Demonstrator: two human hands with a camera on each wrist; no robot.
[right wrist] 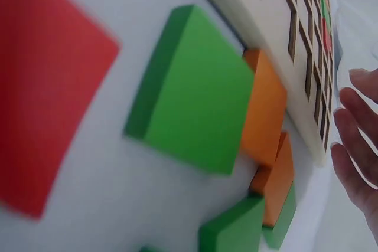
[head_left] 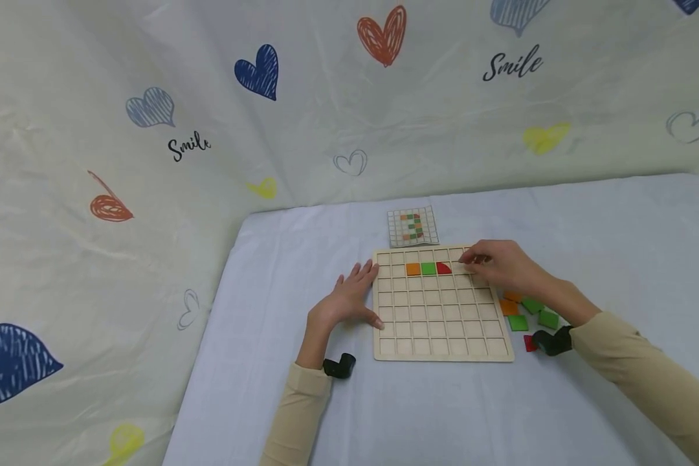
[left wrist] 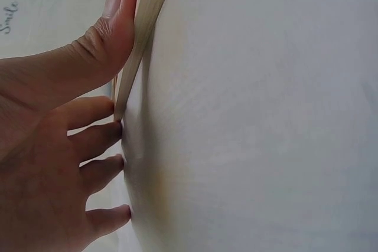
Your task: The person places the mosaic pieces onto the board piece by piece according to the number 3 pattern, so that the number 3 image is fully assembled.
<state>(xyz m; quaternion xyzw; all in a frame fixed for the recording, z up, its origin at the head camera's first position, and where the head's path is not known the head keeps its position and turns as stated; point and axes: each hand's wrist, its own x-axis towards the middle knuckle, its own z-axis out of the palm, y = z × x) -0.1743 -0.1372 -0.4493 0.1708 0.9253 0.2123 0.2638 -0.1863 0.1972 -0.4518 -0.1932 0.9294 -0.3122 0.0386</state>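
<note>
A wooden grid board (head_left: 419,330) lies on the table. One of its upper rows bears an orange tile (head_left: 413,269), a green tile (head_left: 428,268) and a red quarter-round tile (head_left: 443,268), side by side. My left hand (head_left: 349,300) touches the board's left edge with spread fingers, the thumb lying on the rim in the left wrist view. Over the board's upper right part is my right hand (head_left: 503,264), just right of the red tile. Its fingers are loosely bent, and no piece shows between them in the right wrist view (right wrist: 360,140).
Right of the board lie loose pieces: green tiles (right wrist: 195,95), orange tiles (right wrist: 266,110) and a red tile (right wrist: 47,81). Behind the board stands a pattern card (head_left: 412,226) with a coloured grid. A white cloth (head_left: 431,414) covers the table.
</note>
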